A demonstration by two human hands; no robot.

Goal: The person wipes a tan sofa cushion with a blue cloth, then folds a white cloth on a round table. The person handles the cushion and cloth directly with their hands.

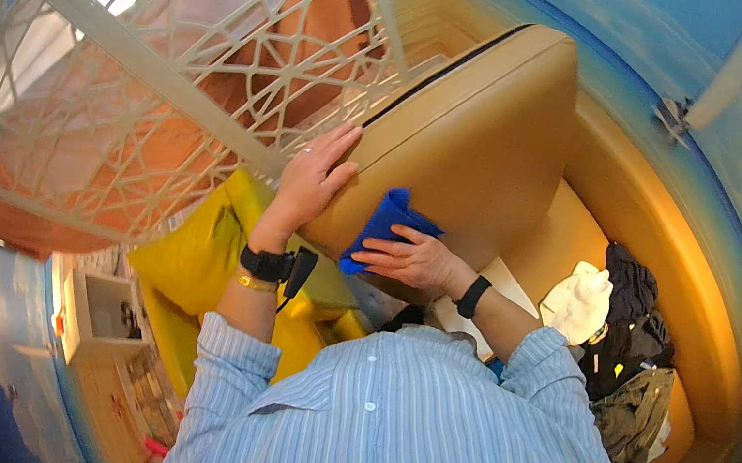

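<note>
A tan leather sofa cushion [483, 132] is tilted up in front of me, with a dark zip or seam along its upper edge. My left hand [314, 174] rests on the near left edge of the cushion, a ring on one finger. Against the cushion's broad face, my right hand [410, 260] presses a blue cloth [390, 224], fingers spread over it. Both wrists carry black bands. Beneath the cushion's lower edge the view is partly hidden by my arms.
A tan curved sofa [666, 229] holds a white cloth item [577, 303] and dark clothes [625, 340] at right. Yellow upholstered seating [188, 267] stands at left, below a white lattice partition [142, 61]. A white flat object [501, 290] lies near my right forearm.
</note>
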